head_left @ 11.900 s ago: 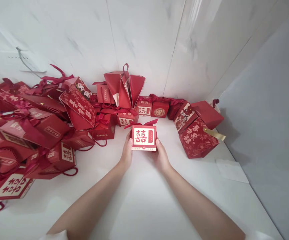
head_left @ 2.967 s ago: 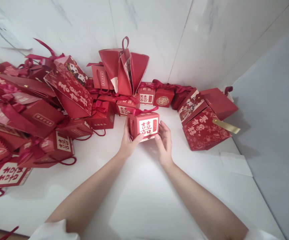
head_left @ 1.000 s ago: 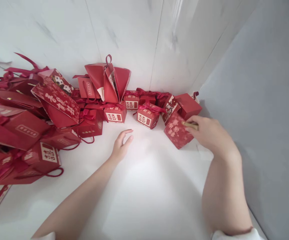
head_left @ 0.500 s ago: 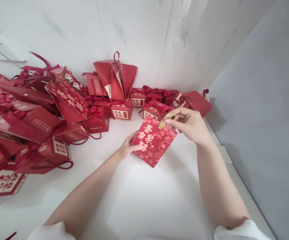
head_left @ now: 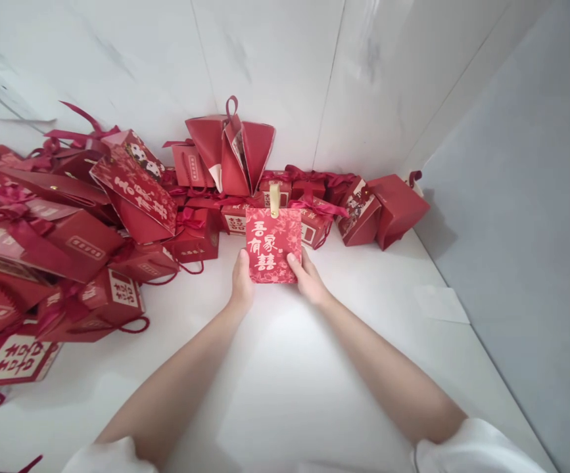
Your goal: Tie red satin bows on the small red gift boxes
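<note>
A red box [head_left: 273, 246] with pale characters and a flower print is upright between my two hands. A gold strap [head_left: 275, 198] with a small stud rises from its top edge. My left hand [head_left: 243, 279] grips the box's left side. On the right side, my right hand [head_left: 308, 274] holds it with the thumb on the front face; its other fingers are mostly hidden behind. Small red boxes with ribbons, one of them [head_left: 236, 221] marked with a pale character panel, stand just behind the held box.
Many red gift boxes [head_left: 87, 243] are heaped on the left of the white table [head_left: 285, 381]. A fan-shaped red box [head_left: 235, 154] leans by the marble wall. Two boxes [head_left: 398, 207] stand at the back right. A pale sheet [head_left: 442, 304] lies near the grey panel.
My right hand has left the gold strap and moved down to the box's right side. The box has turned from tilted to upright and shifted left and up in the view.
</note>
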`<state>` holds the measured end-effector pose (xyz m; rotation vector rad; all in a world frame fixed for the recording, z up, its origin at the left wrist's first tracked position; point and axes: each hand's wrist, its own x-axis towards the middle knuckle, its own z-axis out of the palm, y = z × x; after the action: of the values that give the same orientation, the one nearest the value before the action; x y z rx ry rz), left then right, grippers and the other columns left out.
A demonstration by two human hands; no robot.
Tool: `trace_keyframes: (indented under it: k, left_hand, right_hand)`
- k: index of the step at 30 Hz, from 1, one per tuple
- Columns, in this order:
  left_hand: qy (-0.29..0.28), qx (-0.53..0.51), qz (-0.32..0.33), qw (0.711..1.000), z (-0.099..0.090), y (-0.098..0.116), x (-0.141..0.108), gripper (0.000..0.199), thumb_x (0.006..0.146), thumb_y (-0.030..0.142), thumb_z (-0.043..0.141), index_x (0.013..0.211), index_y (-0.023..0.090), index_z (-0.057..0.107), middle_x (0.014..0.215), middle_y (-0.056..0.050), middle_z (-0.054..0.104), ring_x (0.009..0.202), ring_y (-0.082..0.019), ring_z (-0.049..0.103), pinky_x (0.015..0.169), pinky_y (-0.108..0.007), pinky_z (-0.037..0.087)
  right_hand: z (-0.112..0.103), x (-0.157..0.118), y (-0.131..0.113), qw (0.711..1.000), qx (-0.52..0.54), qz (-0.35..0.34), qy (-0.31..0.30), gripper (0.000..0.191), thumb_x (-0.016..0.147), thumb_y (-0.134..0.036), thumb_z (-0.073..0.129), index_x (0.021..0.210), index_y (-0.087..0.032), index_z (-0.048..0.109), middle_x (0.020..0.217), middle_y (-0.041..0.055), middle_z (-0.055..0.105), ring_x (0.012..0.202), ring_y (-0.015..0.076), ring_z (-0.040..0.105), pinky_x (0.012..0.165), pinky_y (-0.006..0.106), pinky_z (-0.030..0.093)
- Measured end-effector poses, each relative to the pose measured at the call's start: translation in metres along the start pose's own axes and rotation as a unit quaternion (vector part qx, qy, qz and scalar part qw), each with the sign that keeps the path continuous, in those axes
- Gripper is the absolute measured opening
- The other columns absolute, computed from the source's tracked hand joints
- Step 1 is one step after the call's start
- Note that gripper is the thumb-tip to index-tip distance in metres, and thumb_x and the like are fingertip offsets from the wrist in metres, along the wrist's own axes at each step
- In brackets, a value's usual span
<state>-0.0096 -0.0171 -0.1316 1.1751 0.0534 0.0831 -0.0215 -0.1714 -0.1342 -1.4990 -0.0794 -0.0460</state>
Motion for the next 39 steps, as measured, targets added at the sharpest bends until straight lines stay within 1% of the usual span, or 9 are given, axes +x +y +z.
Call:
trace_keyframes:
  k: [3,7,11,14,17,20,24,31,39]
  left_hand:
    - [-0.020,-0.011,-0.033,0.999,-0.002,-0.003,0.002,0.067,0.088,0.071,0.050,0.119,0.014,0.067,0.119,-0.013,0.071,0.118,-0.031,0.064,0.103,-0.044,0.051]
    - [-0.050,-0.003,-0.031,0.998,-0.002,-0.004,0.000,0.065,0.090,0.069,0.048,0.122,0.014,0.065,0.125,-0.013,0.068,0.122,-0.031,0.061,0.104,-0.044,0.050]
    - [-0.071,0.000,-0.022,0.997,-0.001,-0.001,-0.003,0.061,0.093,0.066,0.046,0.125,0.016,0.062,0.127,-0.012,0.067,0.123,-0.030,0.061,0.105,-0.043,0.049]
    - [-0.066,0.005,-0.024,0.998,-0.001,0.000,-0.003,0.061,0.093,0.066,0.047,0.124,0.016,0.062,0.124,-0.012,0.068,0.121,-0.030,0.062,0.104,-0.044,0.050]
    - [-0.049,0.014,-0.034,0.998,-0.002,-0.002,-0.003,0.061,0.091,0.067,0.048,0.122,0.016,0.063,0.123,-0.011,0.069,0.120,-0.030,0.062,0.104,-0.044,0.050]
    - [-0.039,0.023,-0.037,0.998,-0.003,-0.004,-0.001,0.062,0.090,0.068,0.049,0.118,0.015,0.064,0.125,-0.012,0.068,0.120,-0.030,0.062,0.104,-0.043,0.050]
    - [-0.034,0.021,-0.037,0.999,-0.005,-0.006,0.000,0.064,0.088,0.069,0.051,0.120,0.015,0.062,0.127,-0.012,0.067,0.120,-0.030,0.062,0.103,-0.042,0.050]
    - [-0.037,0.036,-0.034,0.998,-0.005,-0.005,-0.001,0.061,0.090,0.068,0.049,0.119,0.016,0.063,0.127,-0.011,0.067,0.120,-0.029,0.062,0.103,-0.040,0.049]
    - [-0.036,0.032,-0.030,0.998,-0.005,-0.007,-0.001,0.058,0.091,0.067,0.049,0.115,0.018,0.064,0.123,-0.010,0.068,0.118,-0.029,0.063,0.102,-0.042,0.050]
  right_hand:
    - [-0.003,-0.002,0.009,1.000,0.007,0.005,0.012,0.065,0.092,-0.067,0.049,0.140,-0.023,0.050,0.144,0.0061,0.057,0.138,0.0268,0.047,0.119,0.042,0.034]
    - [-0.008,-0.002,0.008,1.000,0.009,-0.012,0.025,0.060,0.094,-0.065,0.047,0.136,-0.024,0.054,0.144,0.0041,0.057,0.139,0.0259,0.047,0.119,0.040,0.034]
    - [-0.009,-0.001,0.005,1.000,-0.010,-0.014,0.025,0.058,0.095,-0.065,0.046,0.133,-0.023,0.056,0.143,0.0048,0.058,0.140,0.0255,0.046,0.118,0.039,0.035]
    - [-0.009,-0.001,0.005,0.999,-0.021,-0.011,0.021,0.059,0.095,-0.065,0.045,0.134,-0.022,0.056,0.142,0.0058,0.059,0.140,0.0255,0.045,0.117,0.038,0.035]
    - [-0.010,-0.001,0.004,1.000,-0.021,-0.010,0.020,0.059,0.095,-0.064,0.045,0.136,-0.022,0.054,0.143,0.0060,0.058,0.139,0.0258,0.046,0.117,0.039,0.035]
    - [-0.010,-0.002,0.004,1.000,-0.019,-0.008,0.016,0.059,0.096,-0.063,0.045,0.137,-0.022,0.054,0.144,0.0061,0.057,0.139,0.0259,0.047,0.117,0.038,0.035]
    - [-0.010,-0.002,0.004,1.000,-0.022,-0.009,0.017,0.060,0.095,-0.065,0.045,0.136,-0.022,0.054,0.141,0.0065,0.059,0.138,0.0265,0.047,0.116,0.038,0.037]
    - [-0.011,-0.001,0.006,1.000,-0.017,-0.007,0.016,0.060,0.094,-0.065,0.046,0.135,-0.023,0.055,0.138,0.0057,0.062,0.138,0.0267,0.047,0.116,0.039,0.038]
    - [-0.011,-0.001,0.004,0.999,-0.028,-0.006,0.016,0.061,0.094,-0.067,0.045,0.134,-0.023,0.056,0.138,0.0055,0.062,0.137,0.0268,0.048,0.113,0.038,0.041]
